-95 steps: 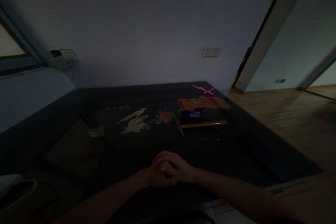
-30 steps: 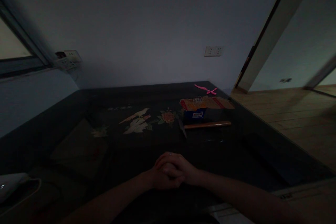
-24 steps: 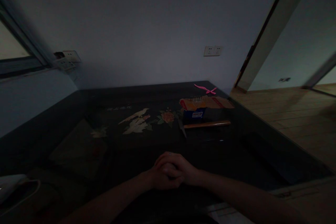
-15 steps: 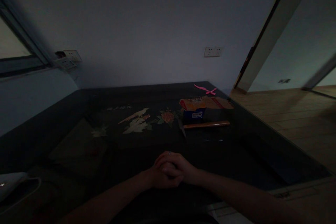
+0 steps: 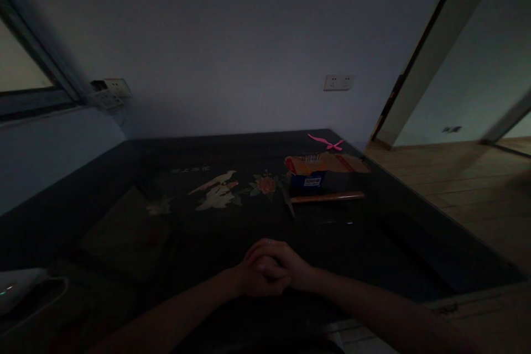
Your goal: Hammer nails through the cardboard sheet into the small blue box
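My left hand [image 5: 259,281] and my right hand [image 5: 292,263] are clasped together above the near part of the dark table [image 5: 232,232]. Their fingers are folded round each other, and no object shows between them. A ring is on one finger. Beyond the hands lies a hammer [image 5: 327,197] with a wooden handle and a dark metal head, its handle pointing right. Just behind it stands a torn-open blue and red cardboard box [image 5: 307,181], with what look like nails or spikes sticking up at its top.
A pink ribbon-like strip [image 5: 331,145] lies near the back right corner. A dark flat slab [image 5: 423,249] is at the right. A white object with a cord [image 5: 20,287] sits at the left edge. Wall sockets [image 5: 338,82] are above the table; a bird-and-flower picture [image 5: 218,193] decorates its top.
The view has shifted very slightly. Both hands stay clasped in the same place, and the things on the table have not moved.
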`<state>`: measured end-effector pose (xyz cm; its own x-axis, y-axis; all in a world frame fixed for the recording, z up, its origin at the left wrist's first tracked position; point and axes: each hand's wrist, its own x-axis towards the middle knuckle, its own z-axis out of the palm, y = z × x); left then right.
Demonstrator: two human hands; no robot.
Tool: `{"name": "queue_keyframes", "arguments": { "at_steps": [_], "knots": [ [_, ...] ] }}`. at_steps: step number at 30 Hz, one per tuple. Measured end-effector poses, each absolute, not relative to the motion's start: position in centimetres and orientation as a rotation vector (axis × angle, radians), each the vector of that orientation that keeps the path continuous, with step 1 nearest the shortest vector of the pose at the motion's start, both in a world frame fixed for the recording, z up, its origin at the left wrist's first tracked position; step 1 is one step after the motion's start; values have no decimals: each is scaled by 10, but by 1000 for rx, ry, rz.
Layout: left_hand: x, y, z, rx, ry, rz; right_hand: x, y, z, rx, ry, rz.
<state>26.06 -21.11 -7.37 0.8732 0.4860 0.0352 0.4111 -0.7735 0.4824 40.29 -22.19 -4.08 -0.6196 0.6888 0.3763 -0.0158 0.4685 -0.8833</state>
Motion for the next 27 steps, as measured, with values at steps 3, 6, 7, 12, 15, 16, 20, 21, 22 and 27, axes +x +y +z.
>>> {"name": "queue_keyframes", "arguments": {
  "at_steps": [3, 6, 7, 12, 15, 16, 20, 21, 22, 27],
  "knots": [
    [261, -212, -69, 2577, 614, 209, 403, -222, -41, -551, -1960, 1184],
    [261, -211, -71, 2595, 597, 285, 403, -223, -39, -555, -1974, 1189],
    [261, -211, -72, 2598, 594, 300, 403, -223, -38, -561, -1981, 1191],
    [262, -209, -77, 2614, 561, 307, 403, -222, -39, -584, -1978, 1201],
    [262, -209, -75, 2609, 534, 311, 403, -221, -40, -559, -1972, 1197],
    [262, -210, -75, 2603, 536, 311, 403, -221, -40, -554, -1970, 1198],
    [263, -210, -73, 2563, 597, 249, 402, -222, -40, -566, -1961, 1189],
    [263, -210, -73, 2560, 616, 235, 402, -222, -40, -566, -1960, 1186],
    [263, -210, -73, 2562, 629, 230, 402, -222, -41, -565, -1956, 1186],
    [263, -210, -74, 2597, 597, 289, 402, -222, -43, -568, -1967, 1193]
  ]
}}
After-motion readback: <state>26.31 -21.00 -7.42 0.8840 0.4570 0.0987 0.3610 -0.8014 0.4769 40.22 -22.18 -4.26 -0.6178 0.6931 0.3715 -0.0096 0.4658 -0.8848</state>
